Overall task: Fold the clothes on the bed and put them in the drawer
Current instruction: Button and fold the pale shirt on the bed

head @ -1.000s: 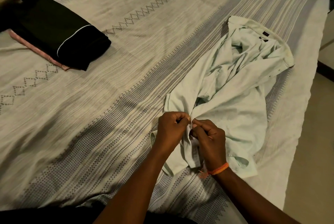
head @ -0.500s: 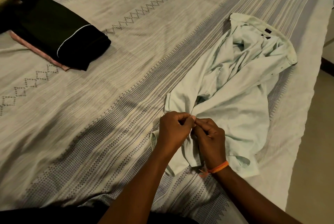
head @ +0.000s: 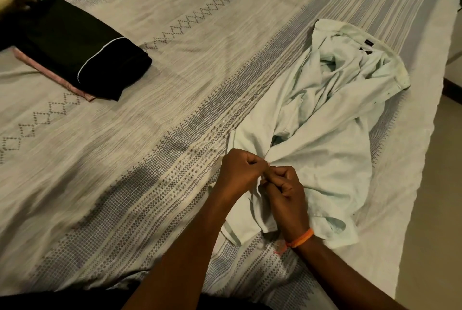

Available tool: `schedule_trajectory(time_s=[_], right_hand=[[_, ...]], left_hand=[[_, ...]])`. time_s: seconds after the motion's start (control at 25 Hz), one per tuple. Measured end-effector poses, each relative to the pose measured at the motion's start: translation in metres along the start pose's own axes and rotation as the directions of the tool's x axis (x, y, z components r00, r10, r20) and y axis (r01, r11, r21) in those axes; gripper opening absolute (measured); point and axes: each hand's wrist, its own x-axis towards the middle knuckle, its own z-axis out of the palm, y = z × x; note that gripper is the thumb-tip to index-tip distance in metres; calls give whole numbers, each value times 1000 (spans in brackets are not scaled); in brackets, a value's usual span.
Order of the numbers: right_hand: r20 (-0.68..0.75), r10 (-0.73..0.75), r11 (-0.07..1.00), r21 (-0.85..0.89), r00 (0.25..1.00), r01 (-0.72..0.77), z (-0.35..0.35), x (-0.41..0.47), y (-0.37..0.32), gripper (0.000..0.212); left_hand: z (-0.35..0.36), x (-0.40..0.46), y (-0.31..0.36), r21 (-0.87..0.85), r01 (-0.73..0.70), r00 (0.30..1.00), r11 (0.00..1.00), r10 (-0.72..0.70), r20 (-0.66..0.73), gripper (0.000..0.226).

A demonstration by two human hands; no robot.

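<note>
Head: black garment (head: 82,57) lies apart.

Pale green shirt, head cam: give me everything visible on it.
The pale green shirt is a light, thin woven fabric, crumpled and unfolded on the bedsheet near the bed's right edge. Its collar, with a dark label inside, lies at the far end; a cuffed sleeve end lies near the right wrist. The left hand and right hand both pinch the near front edge, fingers curled close together. Whether it is being buttoned cannot be told.
</note>
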Motion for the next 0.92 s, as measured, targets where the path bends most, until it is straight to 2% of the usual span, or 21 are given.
schedule_trajectory(time_s=[0.12,0.2,0.28,0.4,0.48,0.6,0.72,0.8,0.92], right_hand=[[-5,27,996,85,1000,-26,1,1,1,32],[-54,0,997,77,999,4,1,3,3,25],[-124,46,993,117,991,-31,0,8,4,16],[-156,206,949,271,966,-158,-2,17,0,12],[-134,211,946,278,968,-168,-1,19,-2,8],[-104,216,934,313,971,-174,-1,20,-3,3],[-59,237,913,354,970,-202,-2,24,-4,4],[-33,245,903,371,969,-216,-3,26,-4,4],[-20,269,894,378,963,-242,-3,27,-3,8]], left_hand=[[-1,6,-10,38,-55,998,998,55,6,24],[0,7,-14,70,-63,998,996,62,8,21],[2,6,-15,78,-50,999,996,49,6,19],[3,4,-18,-133,43,999,990,-40,30,15],[2,5,-19,-290,108,994,951,-95,58,10],[1,3,-17,-390,148,988,909,-124,87,10],[-6,3,-13,-511,211,975,833,-140,174,9],[-8,4,-12,-543,237,969,806,-158,190,10],[-1,3,-11,-451,204,979,869,-186,84,11]])
